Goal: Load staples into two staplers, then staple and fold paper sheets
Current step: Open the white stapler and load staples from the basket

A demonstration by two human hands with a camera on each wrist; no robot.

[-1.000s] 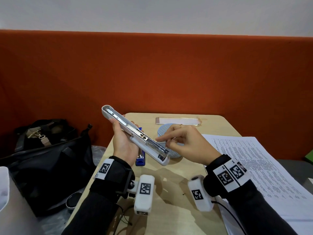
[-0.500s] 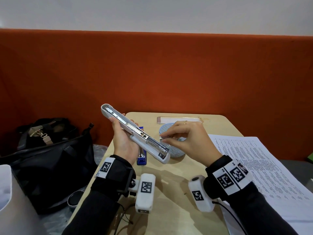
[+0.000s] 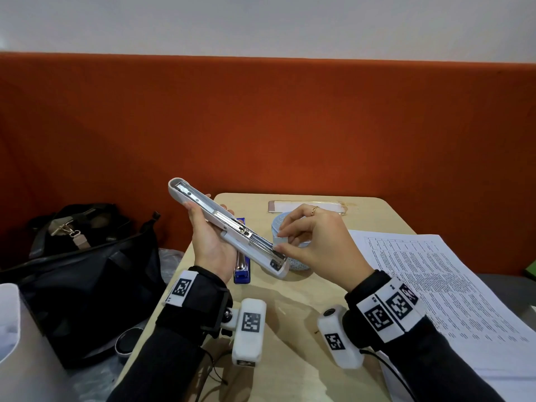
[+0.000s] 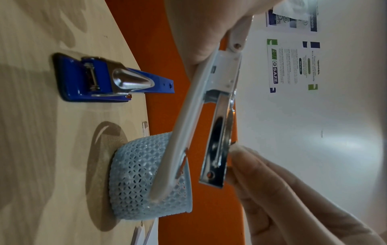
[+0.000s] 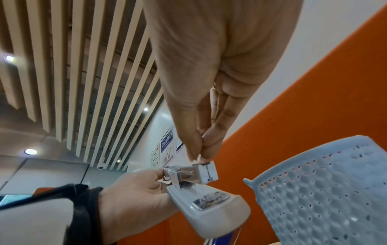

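My left hand (image 3: 204,227) grips a white stapler (image 3: 232,232) in the air, tilted down to the right, its lid swung fully open toward the upper left. The metal magazine (image 4: 217,149) lies exposed. My right hand (image 3: 280,242) pinches a short staple strip (image 5: 201,163) between thumb and forefinger, right at the magazine's front end (image 5: 206,172). A blue stapler (image 3: 241,274) lies on the table (image 3: 290,329), partly hidden behind my left hand and seen whole as the blue stapler (image 4: 100,79) in the left wrist view. Printed paper sheets (image 3: 435,285) lie at the right.
A light blue mesh basket (image 3: 300,261) stands just behind the white stapler's tip. A phone (image 3: 307,206) lies at the table's far edge. A black bag (image 3: 87,271) sits left of the table. An orange padded wall (image 3: 290,126) rises behind.
My right hand has come down from above the basket to the front end of the magazine with the staple strip. The left hand keeps the stapler almost still.
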